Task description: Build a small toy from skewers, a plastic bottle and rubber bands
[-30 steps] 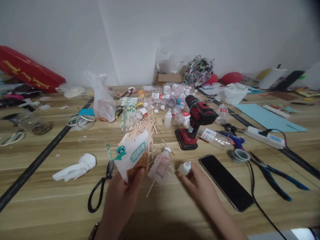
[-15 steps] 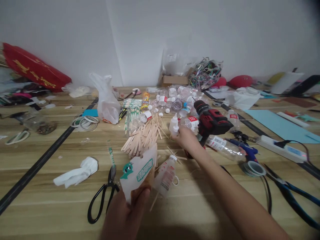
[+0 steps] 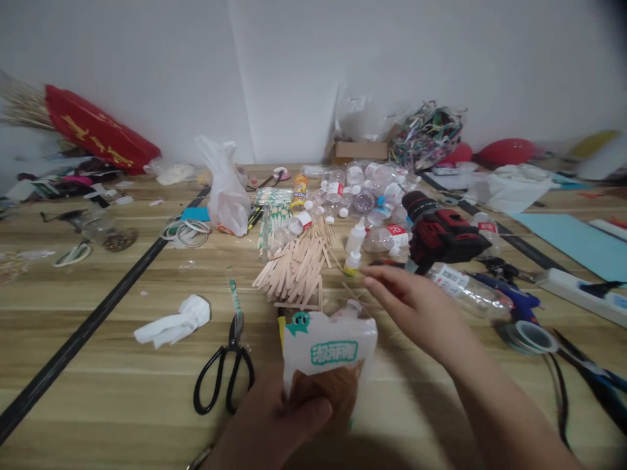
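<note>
My left hand (image 3: pixel 294 418) is closed around a soft white plastic packet (image 3: pixel 337 333) with green lettering and a green cartoon figure; its lower part looks brown. My right hand (image 3: pixel 411 297) hovers over the table with its fingers stretched out, and I see nothing in it. Just left of its fingertips stands a small dropper bottle (image 3: pixel 353 262) with a white top and yellowish base. Behind that is a taller white nozzle bottle (image 3: pixel 356 236). A pile of wooden craft sticks (image 3: pixel 294 267) lies beyond the packet, which partly hides a clear bottle.
Black-handled scissors (image 3: pixel 230 359) and a crumpled tissue (image 3: pixel 179 321) lie on the left. A red cordless drill (image 3: pixel 443 232) stands on the right, near a clear plastic bottle (image 3: pixel 465 290) and a blue glue gun (image 3: pixel 509 292). Several bottles crowd the back, beside a white plastic bag (image 3: pixel 228 196).
My right hand has drawn back from the small white bottles, its fingers now off them. The packet in my left hand has moved right and turned more face-on. The view has shifted slightly left.
</note>
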The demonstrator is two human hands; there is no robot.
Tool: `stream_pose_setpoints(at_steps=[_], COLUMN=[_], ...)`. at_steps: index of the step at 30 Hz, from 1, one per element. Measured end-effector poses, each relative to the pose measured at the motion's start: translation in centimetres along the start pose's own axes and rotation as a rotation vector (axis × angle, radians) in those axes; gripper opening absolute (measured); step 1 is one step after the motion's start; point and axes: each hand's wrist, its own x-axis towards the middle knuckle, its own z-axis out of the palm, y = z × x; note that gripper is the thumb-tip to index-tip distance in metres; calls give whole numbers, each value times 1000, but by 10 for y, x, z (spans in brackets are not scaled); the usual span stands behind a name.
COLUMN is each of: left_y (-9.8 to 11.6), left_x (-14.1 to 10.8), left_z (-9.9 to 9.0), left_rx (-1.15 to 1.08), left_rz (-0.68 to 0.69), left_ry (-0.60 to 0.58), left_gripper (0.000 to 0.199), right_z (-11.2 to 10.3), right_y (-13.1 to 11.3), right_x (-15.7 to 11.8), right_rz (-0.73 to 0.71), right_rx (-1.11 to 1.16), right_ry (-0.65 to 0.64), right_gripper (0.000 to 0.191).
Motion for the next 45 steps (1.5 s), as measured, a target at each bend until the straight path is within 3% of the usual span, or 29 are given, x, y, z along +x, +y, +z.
stream_pose_setpoints(at_steps=[1,3,6,8,10,12,14,17,20,23,29,35,45], left_y=[-1,-2,0,2,3,3,3,3,-2,-6,4,6,6], left_x=[1,3,5,2,-5,-12,-13,-2,16,23,16,23,25], left_z=[0,2,12,19,26,32,40,58,74,79,70,61,61], left_rx=[-17,-65,-58,64,203,259,208,-17,-136,-166,78,158,272], left_rz=[-22,-27,-2,59,165,224,168,8,-22,-70,-62,-17,-64], left_ry=[-74,-218,-376,-289,-16,174,109,-190,-200,-204,-170,-258,-211], left_gripper=[37,37,36,46,55,41,27,31,35,36,28,37,34], right_z=[-8,-20,-31,-35,-36,-34,-28,-10,9,21,26,26,30], right_y=[-7,-17,-17,-9,1,10,16,19,19,22,26,19,9], right_x=[-16,-44,-69,-80,-88,-96,-103,-111,-115,-115,-105,-103,-99], right_rz=[-71,-210,-97,11,68,101,136,195,236,231,235,188,112], right_rx=[91,398,561,630,655,638,631,630,720,902,1031,723,351], right_ry=[-81,-382,-545,-547,-510,-451,-385,-308,-322,-444,-565,-523,-509], right_gripper=[26,23,22,26,30,33,33,36,39,39,36,13,10])
